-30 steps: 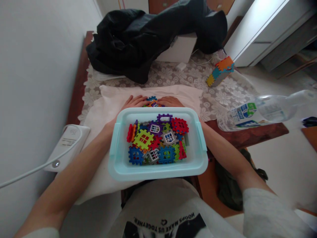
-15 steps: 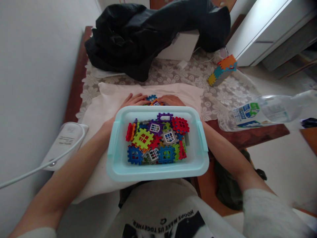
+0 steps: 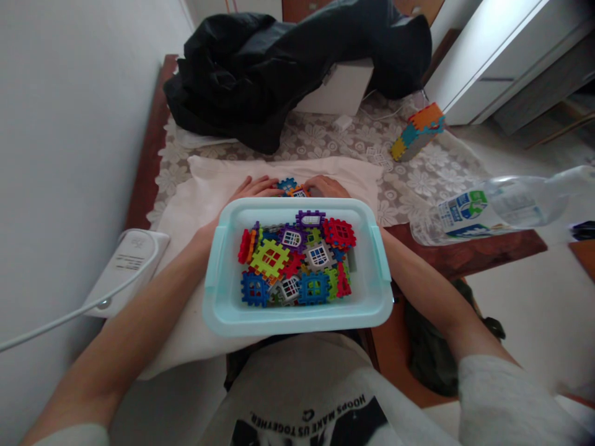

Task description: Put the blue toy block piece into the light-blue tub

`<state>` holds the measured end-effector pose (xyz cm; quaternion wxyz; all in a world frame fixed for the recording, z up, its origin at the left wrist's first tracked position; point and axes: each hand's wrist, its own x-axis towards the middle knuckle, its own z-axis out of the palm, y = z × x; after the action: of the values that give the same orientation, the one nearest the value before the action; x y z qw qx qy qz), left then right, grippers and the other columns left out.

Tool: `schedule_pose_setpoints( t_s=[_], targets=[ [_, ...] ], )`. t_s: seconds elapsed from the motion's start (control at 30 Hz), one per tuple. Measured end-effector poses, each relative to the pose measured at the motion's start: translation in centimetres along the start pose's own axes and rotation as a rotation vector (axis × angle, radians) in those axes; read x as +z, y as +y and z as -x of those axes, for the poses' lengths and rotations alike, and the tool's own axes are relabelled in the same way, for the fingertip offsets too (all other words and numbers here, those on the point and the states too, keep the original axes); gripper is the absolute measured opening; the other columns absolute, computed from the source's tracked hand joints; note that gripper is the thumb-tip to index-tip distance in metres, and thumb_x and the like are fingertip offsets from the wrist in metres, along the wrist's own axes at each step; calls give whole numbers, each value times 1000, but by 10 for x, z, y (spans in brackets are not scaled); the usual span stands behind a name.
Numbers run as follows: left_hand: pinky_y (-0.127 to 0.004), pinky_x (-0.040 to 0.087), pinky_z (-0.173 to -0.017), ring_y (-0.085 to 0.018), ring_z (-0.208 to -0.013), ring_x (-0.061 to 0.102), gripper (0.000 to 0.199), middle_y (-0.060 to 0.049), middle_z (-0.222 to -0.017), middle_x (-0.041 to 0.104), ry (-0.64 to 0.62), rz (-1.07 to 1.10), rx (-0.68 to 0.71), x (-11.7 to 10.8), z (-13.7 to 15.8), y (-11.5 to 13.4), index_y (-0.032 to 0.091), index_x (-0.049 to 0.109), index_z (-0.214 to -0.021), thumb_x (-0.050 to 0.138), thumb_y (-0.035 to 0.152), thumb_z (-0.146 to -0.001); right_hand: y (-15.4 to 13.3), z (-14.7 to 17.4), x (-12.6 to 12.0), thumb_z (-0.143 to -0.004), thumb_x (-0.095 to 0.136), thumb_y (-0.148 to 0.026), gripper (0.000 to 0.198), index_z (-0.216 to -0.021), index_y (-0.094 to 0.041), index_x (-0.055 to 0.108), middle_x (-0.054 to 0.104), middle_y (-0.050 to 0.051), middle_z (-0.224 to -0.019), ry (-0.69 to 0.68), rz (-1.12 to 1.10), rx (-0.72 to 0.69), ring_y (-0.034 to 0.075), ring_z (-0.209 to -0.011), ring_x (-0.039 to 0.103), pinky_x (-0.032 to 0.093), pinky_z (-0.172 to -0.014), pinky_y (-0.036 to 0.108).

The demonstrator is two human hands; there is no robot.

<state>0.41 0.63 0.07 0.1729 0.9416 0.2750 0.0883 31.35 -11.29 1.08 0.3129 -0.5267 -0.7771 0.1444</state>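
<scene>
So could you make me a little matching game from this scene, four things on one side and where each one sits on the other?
Things:
1. black jacket
2. plastic bottle
3. light blue tub
4. left hand

Places:
A. lying on its side at the table's right edge
B. heaped at the far end of the table
C. on the white cloth just behind the tub, at a small cluster of toy tiles
D. nearest the person, full of coloured window tiles

Pairs: 1-B, 2-A, 3-D, 4-C

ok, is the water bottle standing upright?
No, the bottle lies on its side at the table's right edge, beyond the bin.
</scene>
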Motion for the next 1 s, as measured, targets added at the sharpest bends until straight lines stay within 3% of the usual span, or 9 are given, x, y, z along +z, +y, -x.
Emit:
schedule_pose_setpoints(
  t_s=[0.1,0.23,0.43,0.6,0.77,1.0],
  targets=[
    [-63,13,-151,-33,-180,33,54,-9,-188,47,-13,-3,-13,-2,0,3,26,66,-167,52,39,-116,2,1,-1,-105,68,-26,49,-153,-14,69,75,19,-147,-13,0,20,32,-138,69,54,-125,48],
    [-61,14,-151,-32,-177,38,51,-9,-186,50,-3,-1,-20,-5,2,10,27,69,-164,53,37,-116,1,2,-3,-107,67,-27,40,-146,-23,77,75,15,-142,-44,7,46,32,-134,70,56,-122,49],
    [-55,10,-152,-28,-176,40,44,-8,-183,53,47,7,39,-8,12,18,26,74,-155,57,36,-115,9,1,7,-104,70,-27,28,-131,-22,78,79,14,-135,59,-10,12,33,-129,72,57,-117,49],
    [-55,9,-153,-25,-176,40,45,-9,-181,55,63,23,103,-9,17,16,25,70,-158,55,35,-118,6,4,3,-108,70,-32,37,-144,-26,77,78,13,-139,31,78,51,34,-131,70,55,-116,50],
    [-56,11,-152,-26,-174,44,43,-8,-179,57,69,25,96,-10,13,16,25,72,-157,57,32,-117,2,2,-3,-109,68,-31,33,-139,-23,80,78,15,-139,-51,137,72,35,-132,67,53,-115,51],
    [-57,10,-152,-28,-174,43,42,-8,-180,56,67,11,111,-11,13,19,26,72,-156,58,34,-117,12,3,3,-106,67,-31,42,-146,-21,75,78,15,-147,1,108,85,37,-138,69,54,-121,55]
  ],
)
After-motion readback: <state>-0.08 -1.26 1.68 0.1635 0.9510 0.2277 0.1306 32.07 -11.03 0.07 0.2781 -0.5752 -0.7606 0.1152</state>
